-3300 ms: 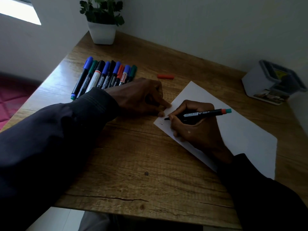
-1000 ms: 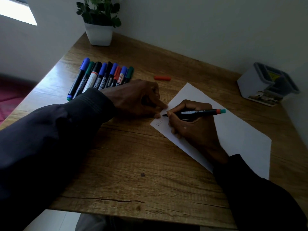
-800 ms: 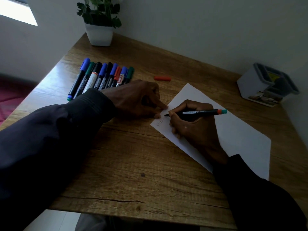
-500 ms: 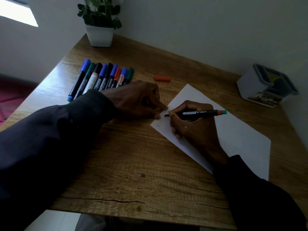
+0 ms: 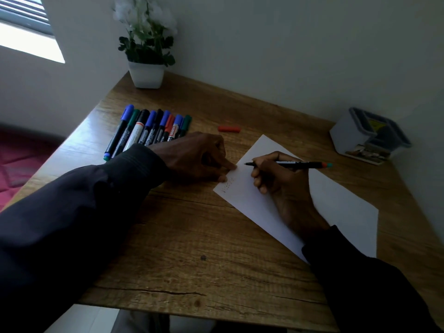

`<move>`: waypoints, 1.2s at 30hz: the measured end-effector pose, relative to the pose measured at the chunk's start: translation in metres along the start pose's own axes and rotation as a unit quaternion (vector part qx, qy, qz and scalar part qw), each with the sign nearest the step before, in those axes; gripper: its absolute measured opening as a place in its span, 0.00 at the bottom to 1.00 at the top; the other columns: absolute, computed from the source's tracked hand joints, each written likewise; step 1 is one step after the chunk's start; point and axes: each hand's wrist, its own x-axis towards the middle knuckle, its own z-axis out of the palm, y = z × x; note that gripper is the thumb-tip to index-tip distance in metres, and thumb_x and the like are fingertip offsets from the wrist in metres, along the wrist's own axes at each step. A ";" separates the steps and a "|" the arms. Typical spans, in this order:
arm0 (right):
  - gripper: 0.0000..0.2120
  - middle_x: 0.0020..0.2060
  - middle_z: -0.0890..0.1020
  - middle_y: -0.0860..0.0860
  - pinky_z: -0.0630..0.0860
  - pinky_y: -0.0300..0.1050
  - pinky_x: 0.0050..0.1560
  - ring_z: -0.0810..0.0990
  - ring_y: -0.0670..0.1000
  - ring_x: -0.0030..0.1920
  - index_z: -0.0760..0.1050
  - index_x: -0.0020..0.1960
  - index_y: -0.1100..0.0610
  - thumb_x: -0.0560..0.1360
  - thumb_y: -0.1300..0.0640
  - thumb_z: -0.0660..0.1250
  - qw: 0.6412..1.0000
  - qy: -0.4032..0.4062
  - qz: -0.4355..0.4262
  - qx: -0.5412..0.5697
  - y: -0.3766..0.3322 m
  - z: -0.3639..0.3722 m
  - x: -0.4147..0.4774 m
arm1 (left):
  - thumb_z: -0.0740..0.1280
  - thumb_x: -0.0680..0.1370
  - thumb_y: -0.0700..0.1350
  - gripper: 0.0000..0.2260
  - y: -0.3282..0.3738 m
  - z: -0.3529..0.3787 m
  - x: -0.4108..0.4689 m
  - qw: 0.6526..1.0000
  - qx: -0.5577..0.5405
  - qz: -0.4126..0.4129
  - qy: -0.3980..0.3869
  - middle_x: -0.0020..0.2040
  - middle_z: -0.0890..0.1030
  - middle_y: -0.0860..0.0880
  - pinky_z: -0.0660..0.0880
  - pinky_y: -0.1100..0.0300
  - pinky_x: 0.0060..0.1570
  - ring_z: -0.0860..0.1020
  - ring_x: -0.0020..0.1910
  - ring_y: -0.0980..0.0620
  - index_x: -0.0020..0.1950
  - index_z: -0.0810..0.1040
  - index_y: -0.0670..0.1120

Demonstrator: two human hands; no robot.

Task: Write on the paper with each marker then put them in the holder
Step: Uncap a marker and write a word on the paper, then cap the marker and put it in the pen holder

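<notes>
Paper (image 5: 336,207) on surface (image 5: 192,236): right hand (image 5: 283,186) grips black marker (image 5: 302,164), tip near the paper's far-left edge. Left hand (image 5: 192,155) holds nothing, fingertips pressing the paper's left corner. Row of capped markers (image 5: 149,131) left of paper; holder (image 5: 367,138) right of it.

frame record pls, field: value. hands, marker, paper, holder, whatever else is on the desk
left hand: rests on the table, a fingertip pressing the paper at its left edge
right hand: grips the marker in a writing hold
marker tip: uncapped, over the paper's left part; contact unclear
writing: faint marks near the paper's left corner
red cap: loose, beyond the paper
spare markers: capped, in a row, far left
holder: far right, apart from the paper
potted plant: far corner
</notes>
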 end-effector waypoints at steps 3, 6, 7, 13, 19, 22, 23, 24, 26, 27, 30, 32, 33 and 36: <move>0.04 0.32 0.80 0.57 0.72 0.37 0.25 0.77 0.50 0.28 0.77 0.45 0.66 0.78 0.66 0.66 0.998 -0.001 0.047 0.048 -0.010 -0.003 0.000 | 0.70 0.74 0.52 0.11 0.006 -0.001 -0.003 1.000 0.005 -0.001 -0.002 0.52 0.73 0.59 0.73 0.66 0.43 0.74 0.49 0.58 0.47 0.71 0.67; 0.04 0.32 0.79 0.57 0.70 0.36 0.24 0.75 0.50 0.28 0.77 0.45 0.66 0.78 0.66 0.66 0.996 0.002 0.069 0.051 -0.020 -0.009 0.001 | 0.70 0.75 0.52 0.12 0.011 -0.002 -0.005 1.000 0.011 -0.003 0.001 0.52 0.73 0.59 0.71 0.67 0.41 0.74 0.48 0.59 0.46 0.69 0.68; 0.04 0.31 0.80 0.57 0.69 0.36 0.24 0.75 0.50 0.28 0.78 0.45 0.65 0.78 0.66 0.66 0.997 0.008 0.067 0.044 -0.023 -0.011 0.002 | 0.69 0.76 0.52 0.13 0.013 -0.002 -0.005 1.000 0.019 0.000 -0.002 0.51 0.72 0.60 0.71 0.67 0.41 0.74 0.48 0.59 0.46 0.68 0.69; 0.09 0.35 0.81 0.58 0.73 0.38 0.28 0.78 0.50 0.31 0.79 0.50 0.69 0.78 0.63 0.64 0.995 0.017 0.031 0.094 -0.042 -0.014 0.030 | 0.70 0.76 0.46 0.10 0.016 -0.005 -0.008 0.998 -0.003 0.012 0.064 0.54 0.75 0.59 0.75 0.72 0.43 0.76 0.51 0.60 0.54 0.77 0.58; 0.07 0.35 0.82 0.59 0.74 0.40 0.30 0.80 0.52 0.32 0.77 0.51 0.66 0.78 0.63 0.64 0.990 0.037 0.007 0.138 -0.024 -0.020 0.053 | 0.72 0.74 0.45 0.11 0.018 -0.010 0.008 0.971 -0.022 -0.025 0.237 0.55 0.77 0.54 0.74 0.67 0.45 0.76 0.53 0.57 0.55 0.78 0.52; 0.04 0.33 0.82 0.58 0.76 0.41 0.29 0.80 0.53 0.30 0.78 0.46 0.66 0.78 0.66 0.66 0.993 0.039 -0.029 0.110 -0.015 -0.023 0.055 | 0.71 0.75 0.44 0.14 0.014 -0.011 0.025 0.961 0.026 -0.053 0.271 0.58 0.75 0.52 0.70 0.67 0.47 0.74 0.55 0.56 0.60 0.78 0.49; 0.04 0.33 0.83 0.58 0.76 0.41 0.28 0.80 0.53 0.30 0.79 0.45 0.65 0.78 0.66 0.67 0.994 0.041 -0.037 0.096 -0.014 -0.024 0.055 | 0.71 0.75 0.44 0.14 0.012 -0.010 0.032 0.961 0.035 -0.057 0.269 0.58 0.75 0.52 0.71 0.66 0.48 0.74 0.56 0.56 0.60 0.78 0.49; 0.04 0.33 0.83 0.58 0.75 0.40 0.28 0.80 0.52 0.29 0.80 0.44 0.64 0.78 0.66 0.68 0.995 0.043 -0.042 0.084 -0.013 -0.024 0.056 | 0.70 0.75 0.44 0.13 0.009 -0.009 0.037 0.962 0.031 -0.062 0.263 0.58 0.75 0.52 0.72 0.66 0.47 0.74 0.54 0.57 0.60 0.79 0.49; 0.04 0.33 0.83 0.57 0.74 0.39 0.26 0.79 0.51 0.28 0.81 0.46 0.66 0.77 0.65 0.70 0.995 0.052 -0.043 0.077 -0.013 -0.026 0.057 | 0.68 0.77 0.44 0.11 0.006 -0.005 0.046 0.965 0.016 -0.079 0.248 0.57 0.74 0.52 0.70 0.69 0.42 0.73 0.48 0.60 0.59 0.79 0.49; 0.05 0.33 0.83 0.57 0.73 0.39 0.26 0.79 0.51 0.28 0.81 0.48 0.68 0.76 0.65 0.71 0.994 0.058 -0.042 0.078 -0.013 -0.027 0.058 | 0.68 0.77 0.45 0.10 0.004 -0.004 0.049 0.964 0.018 -0.085 0.251 0.57 0.74 0.53 0.70 0.69 0.41 0.73 0.48 0.60 0.58 0.79 0.50; 0.04 0.32 0.82 0.57 0.71 0.40 0.25 0.78 0.51 0.27 0.82 0.45 0.64 0.74 0.63 0.74 0.994 0.072 -0.039 0.071 -0.013 -0.026 0.059 | 0.68 0.77 0.47 0.08 -0.002 -0.003 0.055 0.958 0.034 -0.087 0.272 0.55 0.75 0.53 0.73 0.66 0.45 0.74 0.51 0.57 0.55 0.81 0.52; 0.02 0.31 0.80 0.55 0.69 0.39 0.24 0.76 0.50 0.27 0.83 0.42 0.61 0.73 0.64 0.75 0.994 0.080 -0.039 0.064 -0.014 -0.026 0.059 | 0.67 0.77 0.46 0.07 -0.003 -0.003 0.055 0.958 0.043 -0.081 0.273 0.55 0.75 0.53 0.72 0.67 0.44 0.74 0.52 0.57 0.54 0.81 0.51; 0.02 0.30 0.80 0.55 0.69 0.39 0.24 0.76 0.50 0.27 0.84 0.43 0.60 0.73 0.64 0.75 0.994 0.080 -0.040 0.066 -0.014 -0.027 0.059 | 0.67 0.77 0.46 0.07 -0.004 -0.004 0.055 0.958 0.045 -0.073 0.274 0.55 0.76 0.53 0.71 0.68 0.42 0.75 0.50 0.58 0.53 0.82 0.51; 0.03 0.34 0.80 0.58 0.70 0.39 0.25 0.76 0.51 0.29 0.84 0.47 0.63 0.75 0.64 0.72 0.993 0.061 -0.036 0.092 -0.013 -0.029 0.060 | 0.67 0.78 0.45 0.07 -0.003 -0.008 0.050 0.954 0.003 -0.048 0.295 0.52 0.79 0.56 0.71 0.71 0.40 0.76 0.45 0.64 0.54 0.81 0.51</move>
